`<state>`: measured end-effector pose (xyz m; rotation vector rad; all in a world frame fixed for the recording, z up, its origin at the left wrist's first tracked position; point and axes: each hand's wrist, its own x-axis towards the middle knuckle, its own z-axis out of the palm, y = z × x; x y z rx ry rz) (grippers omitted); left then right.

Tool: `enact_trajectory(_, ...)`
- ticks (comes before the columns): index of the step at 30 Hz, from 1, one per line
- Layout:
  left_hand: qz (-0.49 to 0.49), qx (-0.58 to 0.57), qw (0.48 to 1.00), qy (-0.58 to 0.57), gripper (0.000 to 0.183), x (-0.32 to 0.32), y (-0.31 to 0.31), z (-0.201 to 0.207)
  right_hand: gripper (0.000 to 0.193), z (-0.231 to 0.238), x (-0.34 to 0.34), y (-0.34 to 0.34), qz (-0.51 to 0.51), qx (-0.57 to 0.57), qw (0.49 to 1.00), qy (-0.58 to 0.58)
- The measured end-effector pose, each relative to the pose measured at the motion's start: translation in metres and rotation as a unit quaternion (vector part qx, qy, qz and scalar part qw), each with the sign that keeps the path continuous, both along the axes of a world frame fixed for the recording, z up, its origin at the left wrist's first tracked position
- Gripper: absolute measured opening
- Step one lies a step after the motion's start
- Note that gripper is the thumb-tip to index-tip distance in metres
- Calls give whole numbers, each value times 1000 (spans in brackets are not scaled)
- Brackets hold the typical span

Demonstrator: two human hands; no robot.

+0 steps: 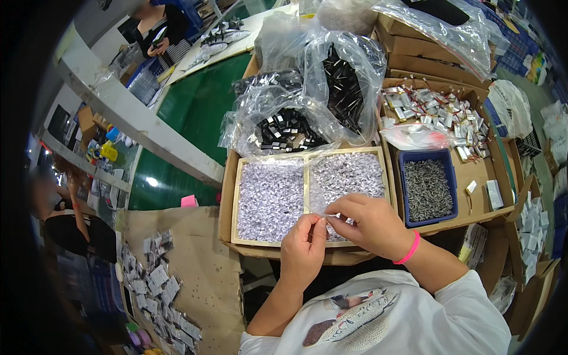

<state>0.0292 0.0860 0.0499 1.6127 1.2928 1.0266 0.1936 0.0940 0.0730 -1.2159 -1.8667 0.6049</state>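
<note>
My left hand [305,248] and my right hand [370,225] meet fingertip to fingertip over the front of a cream two-part tray [306,195]. Both are closed in a pinch; whatever sits between the fingers is too small to make out. Many small whitish parts fill the tray's left compartment [269,195] and its right compartment [349,171]. A pink band [408,248] circles my right wrist. Just right of that hand stands a blue bin [452,195] full of small dark metal-like pieces [427,186].
Behind the tray, clear plastic bags hold black parts [290,129] and dark slim pieces [343,89]. A cardboard box [503,177] at right contains silvery battery-like packs with wires [432,109]. Flat packets [157,281] lie on cardboard at left, below a slanting grey beam [142,124]. Other people stand far left.
</note>
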Motion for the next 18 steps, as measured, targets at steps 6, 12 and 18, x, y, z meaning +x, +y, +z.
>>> enact_trajectory(6, -3, 67, 996, 57, 10, 7, 1, 5, 11, -3, 7, -4, -10, 59, 997, -48)
enact_trajectory(12, 23, 117, 982, 146, 9, 19, 5, 13, 8, -7, 0, -9, -59, 98, 990, -79)
enact_trajectory(18, 3, 91, 984, 152, 5, 25, 4, 22, 8, -2, 14, 1, -127, 82, 986, -65)
